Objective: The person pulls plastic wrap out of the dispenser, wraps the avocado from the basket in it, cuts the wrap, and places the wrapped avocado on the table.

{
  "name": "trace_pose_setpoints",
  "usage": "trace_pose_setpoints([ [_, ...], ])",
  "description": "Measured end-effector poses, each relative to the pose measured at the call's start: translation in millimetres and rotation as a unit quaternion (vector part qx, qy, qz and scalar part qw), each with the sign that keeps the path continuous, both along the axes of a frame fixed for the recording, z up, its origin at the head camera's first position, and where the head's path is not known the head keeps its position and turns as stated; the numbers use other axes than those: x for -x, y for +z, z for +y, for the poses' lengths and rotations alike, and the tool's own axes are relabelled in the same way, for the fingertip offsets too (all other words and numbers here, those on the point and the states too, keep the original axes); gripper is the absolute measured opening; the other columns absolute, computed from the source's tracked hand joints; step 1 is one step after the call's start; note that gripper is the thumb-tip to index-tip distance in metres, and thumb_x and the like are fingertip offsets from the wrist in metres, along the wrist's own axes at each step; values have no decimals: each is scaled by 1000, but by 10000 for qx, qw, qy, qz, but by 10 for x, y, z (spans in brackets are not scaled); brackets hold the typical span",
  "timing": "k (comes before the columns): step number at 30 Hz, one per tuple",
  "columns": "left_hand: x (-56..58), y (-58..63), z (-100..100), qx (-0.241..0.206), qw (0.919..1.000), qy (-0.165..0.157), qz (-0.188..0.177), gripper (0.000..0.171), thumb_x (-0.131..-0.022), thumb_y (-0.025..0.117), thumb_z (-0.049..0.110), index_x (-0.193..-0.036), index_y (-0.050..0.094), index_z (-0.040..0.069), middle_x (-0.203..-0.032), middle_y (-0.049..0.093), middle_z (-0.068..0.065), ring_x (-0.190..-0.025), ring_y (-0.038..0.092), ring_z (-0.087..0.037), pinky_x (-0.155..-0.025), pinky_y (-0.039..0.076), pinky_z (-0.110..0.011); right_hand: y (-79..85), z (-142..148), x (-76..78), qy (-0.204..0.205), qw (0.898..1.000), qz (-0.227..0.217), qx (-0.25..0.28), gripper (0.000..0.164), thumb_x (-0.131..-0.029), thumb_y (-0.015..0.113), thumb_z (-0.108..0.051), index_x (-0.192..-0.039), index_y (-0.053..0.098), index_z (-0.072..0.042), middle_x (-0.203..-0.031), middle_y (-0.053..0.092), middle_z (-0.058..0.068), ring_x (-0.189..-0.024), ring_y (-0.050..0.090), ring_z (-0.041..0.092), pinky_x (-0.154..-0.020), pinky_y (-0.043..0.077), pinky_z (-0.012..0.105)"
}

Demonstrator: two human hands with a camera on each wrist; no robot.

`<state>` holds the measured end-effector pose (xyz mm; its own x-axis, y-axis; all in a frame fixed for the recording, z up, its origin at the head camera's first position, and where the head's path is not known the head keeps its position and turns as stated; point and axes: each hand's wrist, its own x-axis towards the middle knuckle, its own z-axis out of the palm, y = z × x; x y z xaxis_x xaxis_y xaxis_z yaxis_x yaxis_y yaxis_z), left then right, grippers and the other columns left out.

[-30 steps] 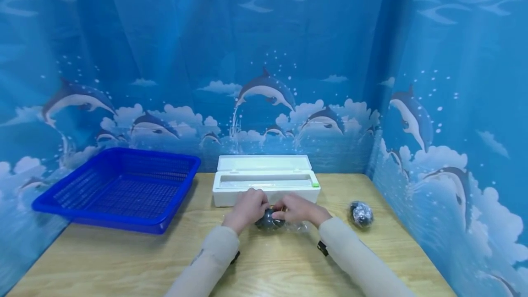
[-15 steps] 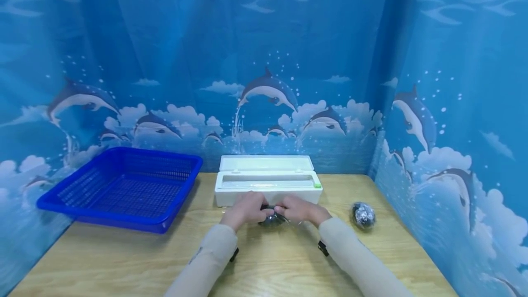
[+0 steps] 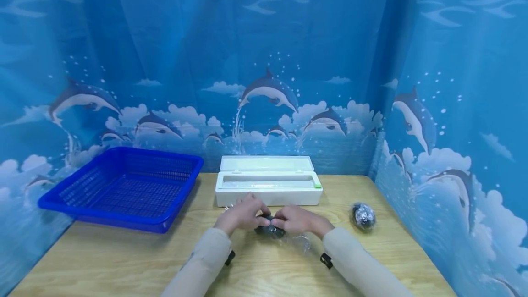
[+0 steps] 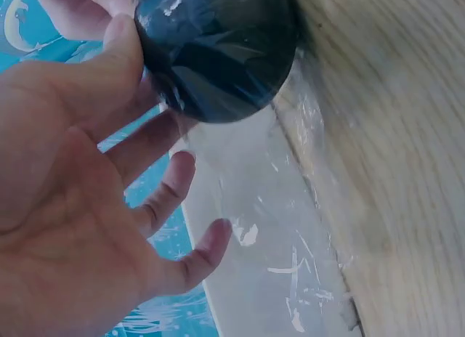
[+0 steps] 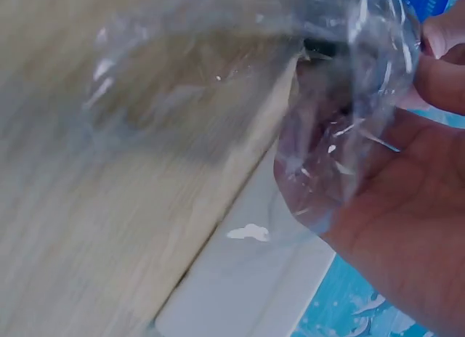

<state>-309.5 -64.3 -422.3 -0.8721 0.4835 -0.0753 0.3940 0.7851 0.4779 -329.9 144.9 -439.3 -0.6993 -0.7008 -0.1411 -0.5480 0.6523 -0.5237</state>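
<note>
A dark, glossy round object (image 3: 270,231) sits on the table between both hands, with clear plastic film around it. My left hand (image 3: 243,214) pinches at its upper edge with thumb and forefinger. In the left wrist view the other fingers of that hand spread away from the dark round object (image 4: 218,54). My right hand (image 3: 299,220) holds the clear film (image 5: 349,134) at the object's right side, its fingers partly seen through the film. Loose film (image 3: 301,243) trails to the right over the wood.
Just behind the hands stands a long white cling film box (image 3: 268,196), lid raised, with a green piece at its right end. A blue plastic basket (image 3: 123,223) is at the left. One shiny wrapped ball (image 3: 363,217) lies on the right. Dolphin-print curtains border the table.
Both hands have come slightly back from the white box, toward the person. More of the dark round object and the loose film on its right shows than half a second ago.
</note>
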Motion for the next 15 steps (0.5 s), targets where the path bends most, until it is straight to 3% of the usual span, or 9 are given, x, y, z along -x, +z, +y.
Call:
trace_pose_setpoints([
  [7, -83, 31, -104, 41, 9990, -351, -263, 27, -89, 78, 33, -114, 78, 25, -115, 71, 8, -119, 48, -20, -116, 28, -72, 27, -55, -224, -81, 9998, -175, 27, 35, -106, 54, -34, -93, 73, -8, -67, 57, -8, -57, 49, 3, -54, 43, 19],
  [12, -116, 45, -162, -133, 9984, -480, -286, 29, -85, 82, 30, -113, 78, 28, -120, 73, 8, -131, 49, -28, -118, 17, -80, 37, -100, -344, -230, 9995, -158, 111, 40, -103, 56, -42, -91, 74, -8, -62, 56, -10, -52, 47, 3, -50, 41, 18],
  [15, -136, 52, -184, -287, 9980, -552, -84, 35, -80, 86, 26, -114, 78, 26, -124, 72, 6, -130, 48, -26, -117, 24, -75, 31, -130, -394, -373, 9992, -90, 121, 44, -101, 59, -48, -79, 70, -12, -57, 53, -11, -48, 43, 2, -46, 37, 16],
])
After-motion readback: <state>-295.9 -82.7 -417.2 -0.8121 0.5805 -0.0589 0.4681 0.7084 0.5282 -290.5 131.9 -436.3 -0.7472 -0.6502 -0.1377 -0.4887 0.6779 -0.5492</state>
